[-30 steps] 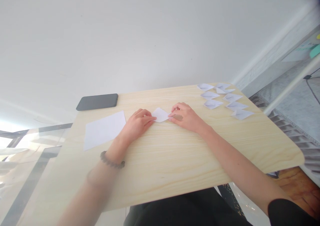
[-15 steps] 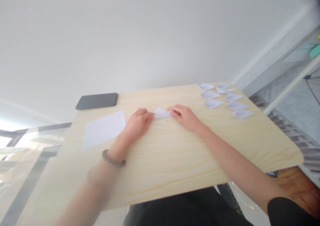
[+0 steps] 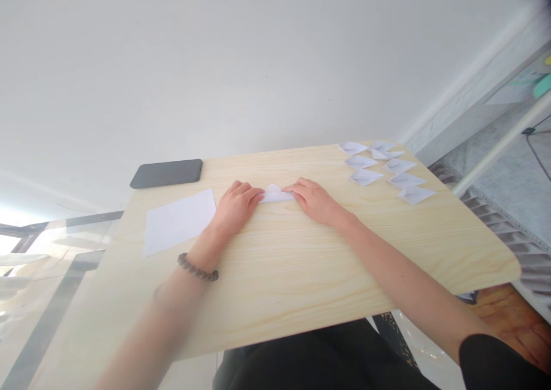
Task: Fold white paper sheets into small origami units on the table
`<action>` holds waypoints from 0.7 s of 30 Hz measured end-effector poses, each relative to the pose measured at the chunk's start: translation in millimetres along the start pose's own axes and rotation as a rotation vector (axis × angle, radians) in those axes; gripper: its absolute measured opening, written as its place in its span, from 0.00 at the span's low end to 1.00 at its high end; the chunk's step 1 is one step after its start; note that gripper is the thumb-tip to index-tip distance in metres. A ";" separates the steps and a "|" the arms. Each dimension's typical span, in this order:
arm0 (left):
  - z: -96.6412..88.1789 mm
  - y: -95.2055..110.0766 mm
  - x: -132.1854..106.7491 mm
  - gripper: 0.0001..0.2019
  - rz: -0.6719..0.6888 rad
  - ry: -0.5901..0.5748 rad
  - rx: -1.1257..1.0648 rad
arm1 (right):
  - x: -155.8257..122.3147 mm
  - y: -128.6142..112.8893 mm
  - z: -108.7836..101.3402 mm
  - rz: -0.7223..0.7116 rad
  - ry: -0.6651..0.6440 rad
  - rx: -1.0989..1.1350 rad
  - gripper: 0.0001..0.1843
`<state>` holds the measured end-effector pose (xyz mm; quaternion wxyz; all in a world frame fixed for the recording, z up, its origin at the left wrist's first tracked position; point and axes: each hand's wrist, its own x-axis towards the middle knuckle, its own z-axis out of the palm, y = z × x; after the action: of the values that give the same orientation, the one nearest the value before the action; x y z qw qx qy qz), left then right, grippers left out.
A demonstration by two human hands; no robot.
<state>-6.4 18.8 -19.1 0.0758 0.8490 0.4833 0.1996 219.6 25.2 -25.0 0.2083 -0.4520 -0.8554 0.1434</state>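
White folded paper, count 1, lies mid-table between left hand and right hand, each with fingers drawn closed on one end, alongside 1 flat sheet, 1 dark phone, and 7 or 8 folded pieces, overlap obscuring the count.

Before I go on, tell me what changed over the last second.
The small paper went from a diamond to a low, narrow fold with a straight near edge. The left hand and right hand stayed at its ends. The phone, larger sheet and folded pieces lie as before.
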 end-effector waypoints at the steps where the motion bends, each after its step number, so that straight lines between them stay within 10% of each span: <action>1: -0.4 0.4 -0.2 0.16 0.003 0.004 0.003 | 0.2 -0.2 0.1 0.002 0.001 -0.006 0.18; 21: 4.2 -9.0 4.3 0.14 0.029 -0.002 -0.171 | 4.2 -2.1 3.1 0.107 0.076 0.160 0.11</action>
<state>-9.8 27.4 -24.6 0.1458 0.8465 0.4520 0.2406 214.5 27.4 -25.8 0.2679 -0.4839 -0.8075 0.2049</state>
